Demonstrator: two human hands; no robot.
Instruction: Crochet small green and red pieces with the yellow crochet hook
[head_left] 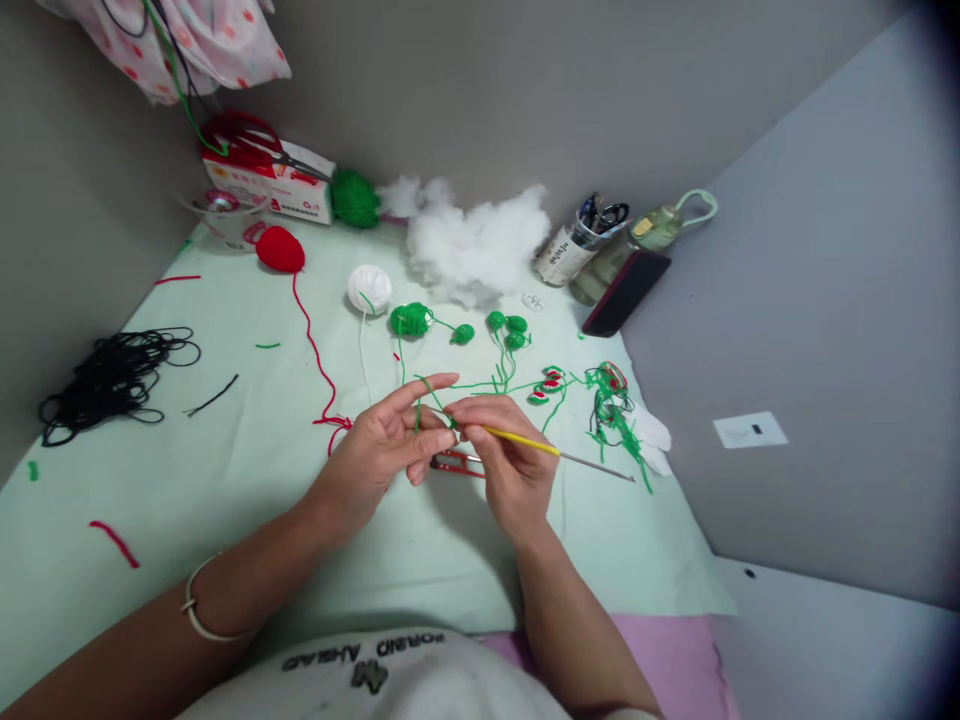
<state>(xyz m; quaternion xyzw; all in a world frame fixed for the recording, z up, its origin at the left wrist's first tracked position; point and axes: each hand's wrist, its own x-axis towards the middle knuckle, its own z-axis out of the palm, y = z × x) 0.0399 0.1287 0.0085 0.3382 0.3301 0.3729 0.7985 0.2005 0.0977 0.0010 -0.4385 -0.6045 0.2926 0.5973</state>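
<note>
Craft cubicle [480, 110]: grey partitions [787, 290], yarn [355, 200]

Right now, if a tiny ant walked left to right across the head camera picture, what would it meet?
Tangled black cord, red yarn ball, left hand, right hand, tangle of mostly green yarn, white rectangle. I left out things whose places overlap.
</note>
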